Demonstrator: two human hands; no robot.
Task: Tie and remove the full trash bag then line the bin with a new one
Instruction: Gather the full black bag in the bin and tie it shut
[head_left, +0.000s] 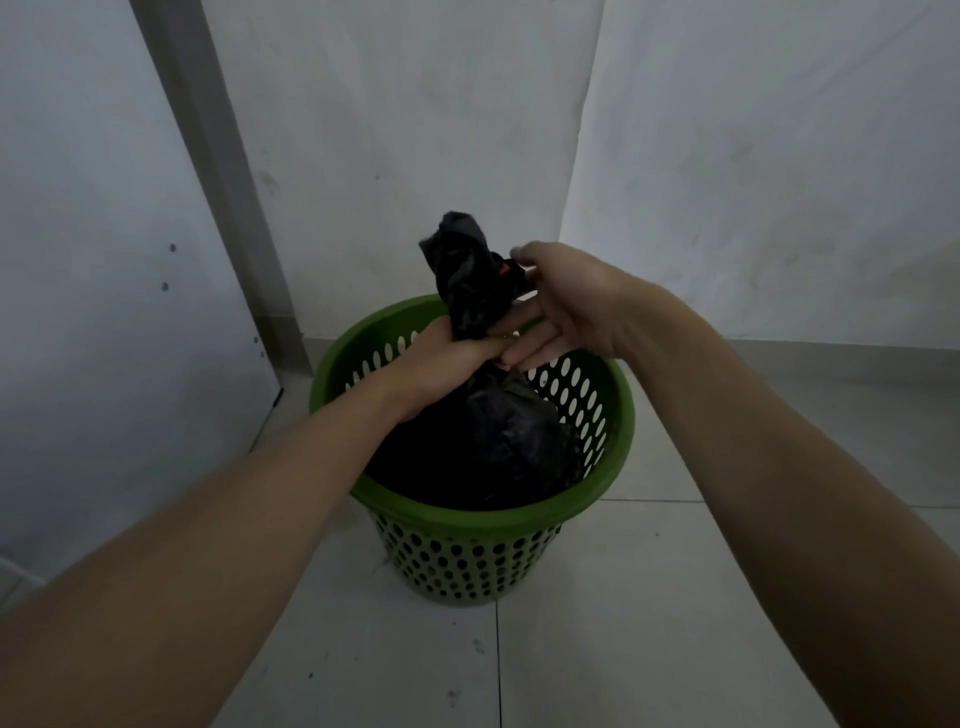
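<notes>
A full black trash bag (498, 441) sits inside a green perforated bin (467, 519) on the floor. Its top is gathered into a twisted neck (462, 275) that stands up above the rim. My left hand (441, 358) is closed around the base of that neck. My right hand (566, 301) is beside the neck on its right, thumb and fingers pinching the bag's upper folds, with the lower fingers stretched toward my left hand. A small red spot shows between the folds near my right thumb.
The bin stands in a corner on light floor tiles (649, 623). White walls (415, 130) rise behind it and to the right. A white panel or door (104, 260) with a grey frame stands at the left.
</notes>
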